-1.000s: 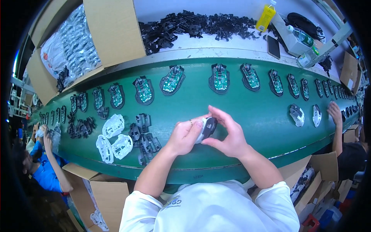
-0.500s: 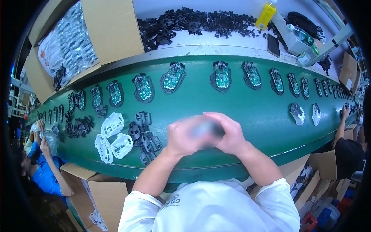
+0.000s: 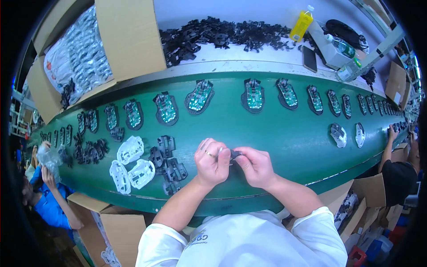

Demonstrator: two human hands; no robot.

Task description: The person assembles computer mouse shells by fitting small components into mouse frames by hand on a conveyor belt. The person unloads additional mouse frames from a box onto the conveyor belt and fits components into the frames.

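Both my hands meet in front of my chest, over the near part of the green belt. A small dark plastic part is pinched between them, mostly covered by fingers. My left hand, with a ring on one finger, has its thumb pressed against the part. From the other side, my right hand grips it between thumb and bent fingers. Left of my hands lie loose black plastic parts in a small cluster. Beside them rest three white plastic shells.
Black bases with green circuit boards line the belt's far side. Two white-and-black shells lie at right. Black parts, a yellow bottle and a phone occupy the shelf. Cardboard boxes and co-workers flank me.
My cupped hands, blurred around a dark and pale thing, have come into a pinching grip with the thumbs visible. The whole view has shifted slightly.
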